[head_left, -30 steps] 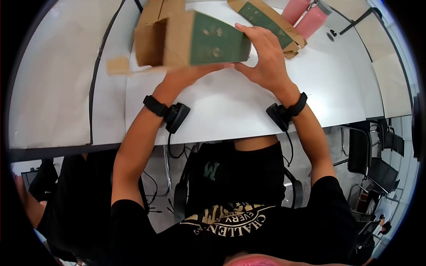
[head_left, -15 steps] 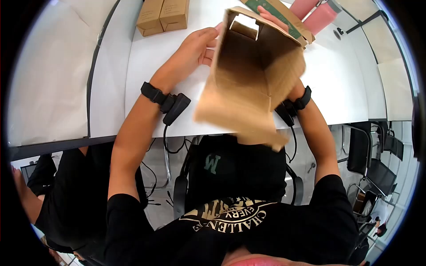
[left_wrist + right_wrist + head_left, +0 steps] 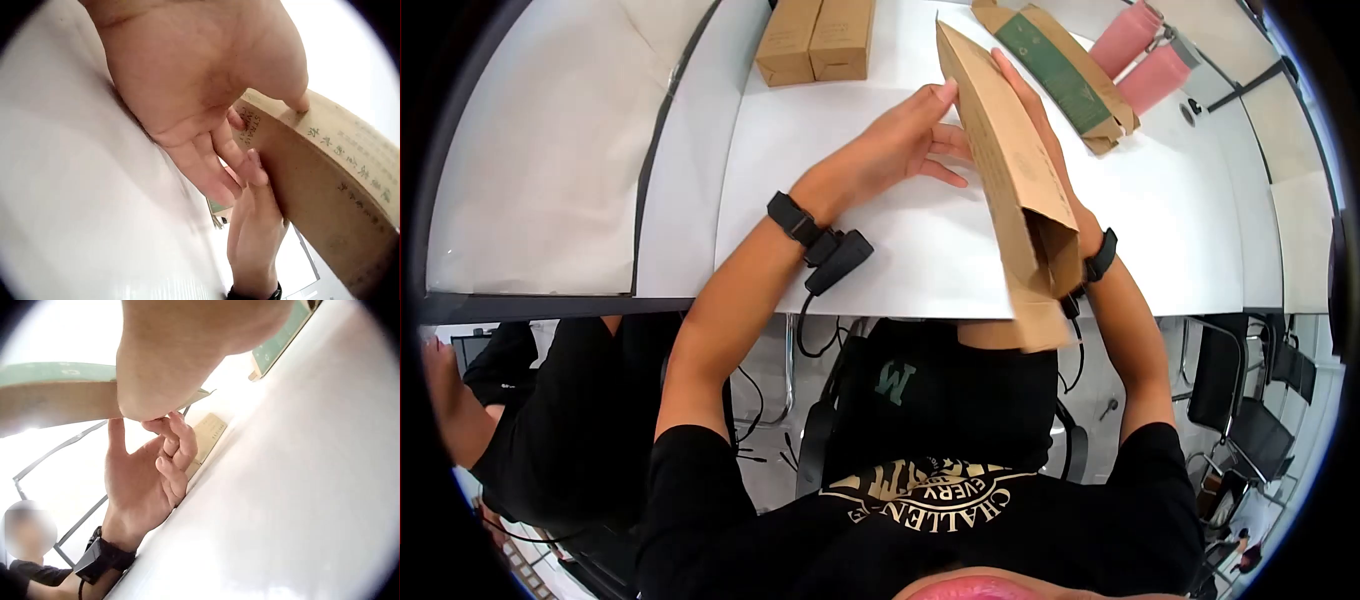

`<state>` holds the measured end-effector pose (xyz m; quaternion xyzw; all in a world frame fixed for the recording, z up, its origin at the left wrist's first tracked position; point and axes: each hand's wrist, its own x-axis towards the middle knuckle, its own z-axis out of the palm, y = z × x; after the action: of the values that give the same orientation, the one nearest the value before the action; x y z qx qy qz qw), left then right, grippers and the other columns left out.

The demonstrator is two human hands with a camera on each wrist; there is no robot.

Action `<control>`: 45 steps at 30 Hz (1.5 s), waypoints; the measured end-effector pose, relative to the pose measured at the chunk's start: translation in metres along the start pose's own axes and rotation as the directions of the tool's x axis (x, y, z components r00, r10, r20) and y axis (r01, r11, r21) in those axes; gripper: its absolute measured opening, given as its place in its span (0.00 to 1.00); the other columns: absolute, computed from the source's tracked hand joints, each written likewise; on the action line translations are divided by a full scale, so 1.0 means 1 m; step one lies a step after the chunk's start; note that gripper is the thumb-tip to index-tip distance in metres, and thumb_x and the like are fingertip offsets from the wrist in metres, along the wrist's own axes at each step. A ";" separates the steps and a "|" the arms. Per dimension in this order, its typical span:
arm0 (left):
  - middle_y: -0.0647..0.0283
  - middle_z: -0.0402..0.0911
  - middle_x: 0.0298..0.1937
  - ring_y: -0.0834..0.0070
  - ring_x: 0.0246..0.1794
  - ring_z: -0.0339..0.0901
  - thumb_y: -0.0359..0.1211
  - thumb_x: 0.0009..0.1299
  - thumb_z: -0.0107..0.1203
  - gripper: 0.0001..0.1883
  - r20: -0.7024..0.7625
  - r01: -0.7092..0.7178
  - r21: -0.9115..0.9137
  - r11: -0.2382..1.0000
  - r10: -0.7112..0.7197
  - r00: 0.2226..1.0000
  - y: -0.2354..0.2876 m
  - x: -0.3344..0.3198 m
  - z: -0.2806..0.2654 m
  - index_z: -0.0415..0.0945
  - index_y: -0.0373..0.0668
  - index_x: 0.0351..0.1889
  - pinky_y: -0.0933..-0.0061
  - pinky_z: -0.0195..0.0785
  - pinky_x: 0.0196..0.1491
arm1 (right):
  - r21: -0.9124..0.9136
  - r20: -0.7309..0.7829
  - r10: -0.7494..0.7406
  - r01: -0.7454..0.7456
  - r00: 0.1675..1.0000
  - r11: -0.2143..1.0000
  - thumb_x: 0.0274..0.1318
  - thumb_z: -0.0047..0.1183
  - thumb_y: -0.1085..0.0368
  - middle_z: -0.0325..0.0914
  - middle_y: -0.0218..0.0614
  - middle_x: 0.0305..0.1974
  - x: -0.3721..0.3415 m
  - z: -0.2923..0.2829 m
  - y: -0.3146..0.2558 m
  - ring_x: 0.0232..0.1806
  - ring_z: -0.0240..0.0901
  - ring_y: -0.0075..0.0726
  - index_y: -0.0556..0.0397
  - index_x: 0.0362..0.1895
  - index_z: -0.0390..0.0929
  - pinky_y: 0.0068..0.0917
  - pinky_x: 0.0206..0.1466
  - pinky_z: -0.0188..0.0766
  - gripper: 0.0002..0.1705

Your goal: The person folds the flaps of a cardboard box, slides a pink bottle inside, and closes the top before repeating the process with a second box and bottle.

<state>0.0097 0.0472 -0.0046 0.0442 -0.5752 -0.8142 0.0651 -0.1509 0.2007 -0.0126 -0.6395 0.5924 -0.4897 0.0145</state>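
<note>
A tan cardboard box [image 3: 1005,135], narrow and partly flattened, is held tilted above the white table in the head view. Its near end gapes, and a loose flap hangs past the table edge. My right hand [image 3: 1050,145] holds it along the right side, with the fingers largely hidden behind the cardboard. At the box's left side, my left hand [image 3: 890,150] touches it with the thumb, its other fingers spread loosely below. The left wrist view shows printed writing on the box [image 3: 319,181], and the right hand's fingertips [image 3: 255,169] at its lower edge.
Two brown boxes [image 3: 815,40] stand at the table's back left. A flattened green-and-brown carton [image 3: 1060,75] lies at the back right, beside pink bottles [image 3: 1150,75]. Another person [image 3: 580,410] sits at the left, and black chairs [image 3: 1250,390] are at the right.
The box has swung from the left to the right and turned, its open end now facing me and narrowed. My left hand has eased its hold to a light touch.
</note>
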 end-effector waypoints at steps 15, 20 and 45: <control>0.60 0.70 0.76 0.67 0.78 0.64 0.57 0.81 0.51 0.37 0.053 -0.149 -0.226 0.963 0.165 0.985 0.002 -0.009 -0.011 0.60 0.43 0.78 0.47 0.60 0.77 | 0.668 0.048 0.224 -0.198 0.973 0.717 0.67 0.63 0.61 0.68 0.49 0.69 0.028 0.000 -0.033 0.72 0.67 0.46 0.51 0.75 0.61 0.38 0.72 0.68 0.37; 0.66 0.66 0.78 0.68 0.79 0.60 0.61 0.76 0.55 0.41 -0.204 -0.273 -0.234 0.933 0.227 0.952 0.016 -0.013 -0.016 0.58 0.49 0.80 0.54 0.53 0.79 | -0.309 -0.196 -0.435 0.365 0.879 0.878 0.65 0.66 0.58 0.72 0.48 0.68 0.049 -0.020 0.022 0.72 0.68 0.49 0.54 0.74 0.64 0.42 0.74 0.65 0.38; 0.66 0.71 0.72 0.65 0.71 0.67 0.70 0.76 0.43 0.40 -0.624 -0.511 -0.205 0.835 0.291 0.725 0.019 -0.007 -0.085 0.65 0.55 0.76 0.53 0.60 0.74 | -0.395 -0.780 -0.238 -0.160 0.579 0.905 0.53 0.78 0.54 0.76 0.45 0.57 0.019 -0.122 0.101 0.52 0.79 0.37 0.66 0.66 0.66 0.30 0.57 0.77 0.46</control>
<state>0.0303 -0.0375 -0.0148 0.1444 -0.3635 -0.8197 0.4184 -0.3076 0.2244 0.0014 -0.3430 0.6089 -0.5867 -0.4091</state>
